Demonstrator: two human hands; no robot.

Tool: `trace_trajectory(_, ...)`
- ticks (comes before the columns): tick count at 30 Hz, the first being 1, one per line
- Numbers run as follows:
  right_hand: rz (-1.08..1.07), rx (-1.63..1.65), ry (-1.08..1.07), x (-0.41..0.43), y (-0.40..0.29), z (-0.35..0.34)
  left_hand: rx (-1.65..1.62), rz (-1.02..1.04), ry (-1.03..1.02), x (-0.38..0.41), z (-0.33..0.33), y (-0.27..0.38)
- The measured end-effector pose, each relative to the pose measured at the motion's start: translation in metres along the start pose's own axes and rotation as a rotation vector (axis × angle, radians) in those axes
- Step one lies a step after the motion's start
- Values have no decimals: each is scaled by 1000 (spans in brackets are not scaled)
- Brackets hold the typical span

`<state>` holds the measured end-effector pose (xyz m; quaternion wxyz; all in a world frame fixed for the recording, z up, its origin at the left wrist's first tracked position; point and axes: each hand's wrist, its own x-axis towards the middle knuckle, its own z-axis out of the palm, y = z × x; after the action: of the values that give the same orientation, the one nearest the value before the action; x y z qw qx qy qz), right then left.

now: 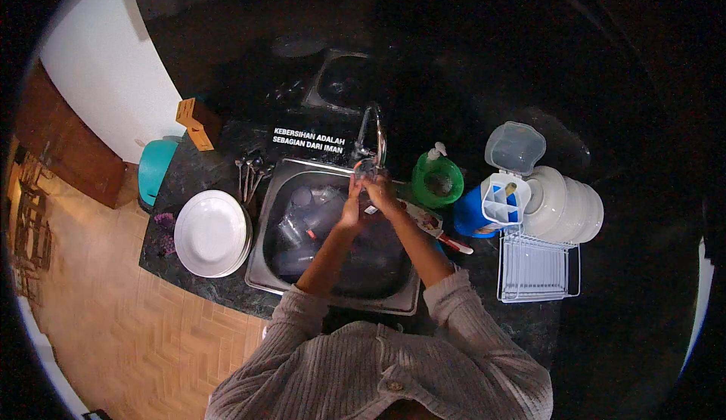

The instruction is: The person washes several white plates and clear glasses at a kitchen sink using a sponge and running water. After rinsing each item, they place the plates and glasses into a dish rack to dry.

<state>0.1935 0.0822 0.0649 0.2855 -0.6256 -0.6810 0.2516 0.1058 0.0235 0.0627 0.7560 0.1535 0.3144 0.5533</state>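
Note:
My left hand (352, 207) and my right hand (381, 194) come together under the chrome faucet (380, 136), above the far rim of the steel sink (260, 250). Between their fingers is a small clear vessel, apparently a drinking glass (366, 167); blur hides its exact shape. Several clear glasses (291, 230) lie in the basin below, left of my forearms. To the right of the sink, partly behind my right forearm, are a patterned flat item (424, 218) and a red-and-white handle (455, 245).
Left of the sink are stacked white plates (209, 233), spoons (248, 173), a purple scrubber (165, 233) and a wooden block (195, 125). Rightward stand a green bowl (448, 179) with a pump dispenser (435, 151), a blue-and-white cutlery holder (482, 210), and a wire rack (536, 272) beside white dishes (558, 204).

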Motion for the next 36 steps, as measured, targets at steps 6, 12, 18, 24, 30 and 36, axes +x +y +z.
trace_trajectory(6, -84, -82, 160, 12, -12, 3, -288, -151, -191, 47, -40, -9)
trace_trajectory(12, 137, 430, -107, -20, -24, -36, 114, 20, 178, 37, -8, -10)
trace_trajectory(18, 163, 826, 8, -56, -11, -37, 162, 118, 134, 50, 1, -4)
trace_trajectory(24, 337, 1263, -95, -76, -14, -37, -29, -132, 128, 57, 2, 25)
trace_trajectory(30, 317, 1663, -145, -68, -7, -30, 86, 121, -14, 45, 10, 22)
trace_trajectory(36, 277, 579, 11, -59, 9, -30, 242, 170, 135, 24, 17, 6)
